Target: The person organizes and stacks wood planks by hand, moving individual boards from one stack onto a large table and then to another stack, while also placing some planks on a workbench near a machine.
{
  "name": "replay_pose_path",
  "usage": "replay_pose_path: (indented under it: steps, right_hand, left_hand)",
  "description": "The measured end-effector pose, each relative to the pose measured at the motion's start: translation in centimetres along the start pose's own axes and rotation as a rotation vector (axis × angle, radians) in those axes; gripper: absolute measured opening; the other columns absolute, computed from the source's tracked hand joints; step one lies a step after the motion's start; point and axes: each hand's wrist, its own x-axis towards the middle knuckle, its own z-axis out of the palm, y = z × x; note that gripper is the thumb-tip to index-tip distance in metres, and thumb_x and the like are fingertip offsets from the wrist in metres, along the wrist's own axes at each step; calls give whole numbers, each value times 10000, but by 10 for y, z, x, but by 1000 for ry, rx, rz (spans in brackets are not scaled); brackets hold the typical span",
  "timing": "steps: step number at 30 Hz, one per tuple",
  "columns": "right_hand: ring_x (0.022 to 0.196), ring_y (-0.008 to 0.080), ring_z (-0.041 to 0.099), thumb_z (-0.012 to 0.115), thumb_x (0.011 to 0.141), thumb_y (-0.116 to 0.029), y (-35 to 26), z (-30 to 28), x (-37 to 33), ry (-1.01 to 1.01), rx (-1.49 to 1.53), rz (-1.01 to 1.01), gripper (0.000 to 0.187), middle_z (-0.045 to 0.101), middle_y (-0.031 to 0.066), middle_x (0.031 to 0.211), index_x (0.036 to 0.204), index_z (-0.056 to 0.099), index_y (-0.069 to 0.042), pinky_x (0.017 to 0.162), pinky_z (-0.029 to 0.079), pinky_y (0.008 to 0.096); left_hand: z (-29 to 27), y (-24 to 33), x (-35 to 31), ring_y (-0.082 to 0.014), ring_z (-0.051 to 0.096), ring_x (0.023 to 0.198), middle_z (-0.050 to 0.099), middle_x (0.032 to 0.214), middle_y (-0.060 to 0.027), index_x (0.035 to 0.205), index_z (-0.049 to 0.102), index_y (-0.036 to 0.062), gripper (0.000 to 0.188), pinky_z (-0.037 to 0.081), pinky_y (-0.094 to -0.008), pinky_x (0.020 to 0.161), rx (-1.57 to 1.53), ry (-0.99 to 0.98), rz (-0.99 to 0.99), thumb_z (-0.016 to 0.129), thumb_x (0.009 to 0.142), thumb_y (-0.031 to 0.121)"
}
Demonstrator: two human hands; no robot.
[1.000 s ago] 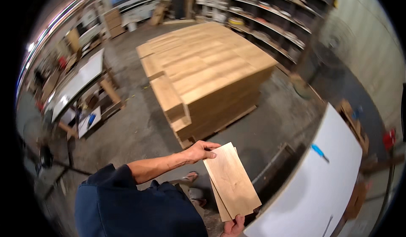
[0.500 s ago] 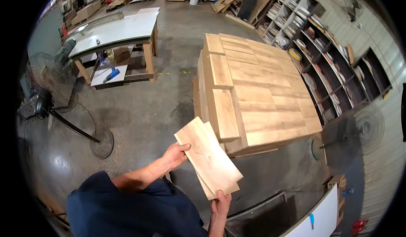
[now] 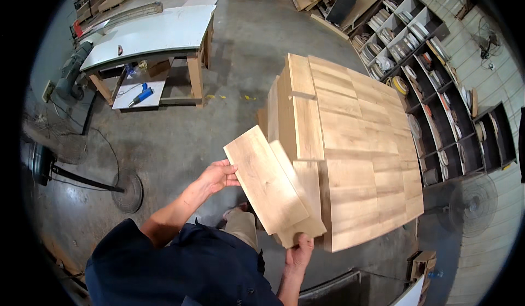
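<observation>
Grey concrete floor [image 3: 240, 71] bears nearly everything around me. At my one to two o'clock it carries a broad stack of wood-grain boards [image 3: 347, 172], the top pieces laid edge to edge, with a narrower row along the left side. At ten o'clock the round base [image 3: 127, 192] of a pedestal fan stands on it; at twelve there are a few yellow marks [image 3: 248, 97]. On the white surface [image 3: 158, 35] at my eleven o'clock lies one small dark object [image 3: 120, 49]; its lower shelf [image 3: 151, 98] holds a blue power tool [image 3: 141, 95]. Past the stack, at two o'clock, dark shelving [image 3: 495, 153] holds coiled rolls [image 3: 400, 85].
</observation>
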Motion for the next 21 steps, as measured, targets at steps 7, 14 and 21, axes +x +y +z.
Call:
replay_pose_path:
  steps: [7, 14, 21]
  right_hand:
    - [1182, 312, 487, 753, 726, -181, -43, -7, 102, 15, 194, -97, 679, 508, 142, 1282, 1297, 432, 0, 1014, 409, 485]
    - [1171, 319, 482, 646, 837, -211, -71, 35, 145, 125, 126, -126, 597, 482, 157, 1291, 1323, 380, 13, 995, 415, 493]
    - [1100, 277, 515, 544, 908, -301, -5, 72, 140, 491, -614, -733, 504, 489, 178, 1264, 1292, 414, -1, 917, 462, 429]
  left_hand:
    - [16, 118, 127, -223, 631, 946, 621, 1076, -114, 1152, 518, 19, 242, 519, -376, 834, 43, 42, 156, 463, 948, 137]
    - [50, 221, 279, -212, 629, 928, 624, 1050, -96, 1108, 533, 22, 199, 514, -375, 843, 103, 125, 114, 467, 938, 103]
    - [72, 266, 426, -224, 629, 850, 615, 971, -93, 1029, 536, 11, 144, 540, -386, 773, 244, 116, 41, 494, 933, 110]
